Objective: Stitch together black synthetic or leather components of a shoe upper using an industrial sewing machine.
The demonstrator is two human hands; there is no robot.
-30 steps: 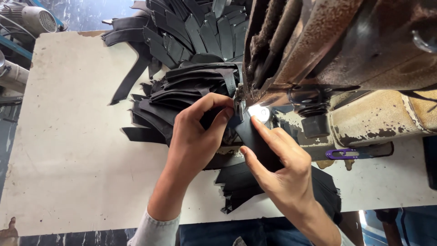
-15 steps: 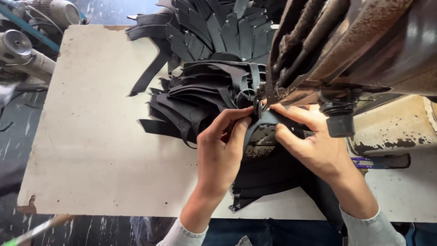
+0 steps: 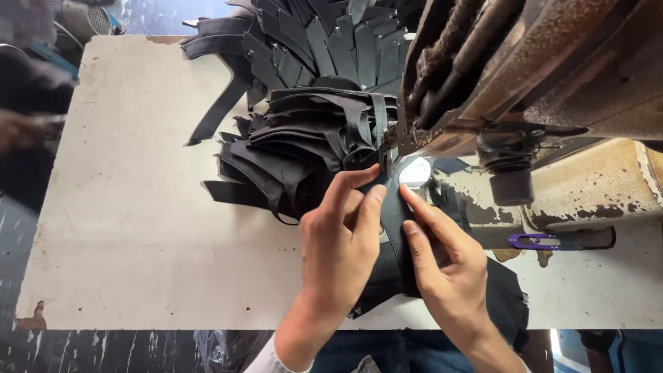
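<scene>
My left hand (image 3: 342, 238) and my right hand (image 3: 445, 266) press a black leather piece (image 3: 395, 214) flat on the bed of a worn, rusty sewing machine (image 3: 525, 90). Fingertips of both hands pinch the piece just in front of the needle and presser foot (image 3: 388, 160), where a small lamp glares white. The left fingers lie on the piece's left edge, the right fingers on its right edge. More of the same black piece hangs off the table front beneath my wrists.
A heap of stitched black leather strips (image 3: 304, 138) fans out behind and left of the needle on the pale table (image 3: 138, 228). Purple thread snips (image 3: 535, 240) lie under the machine arm. Another person's blurred hand (image 3: 27, 128) shows at the far left.
The view has shifted slightly. Both hands have stayed on the black piece at the needle, with the fingers sliding a little along it.
</scene>
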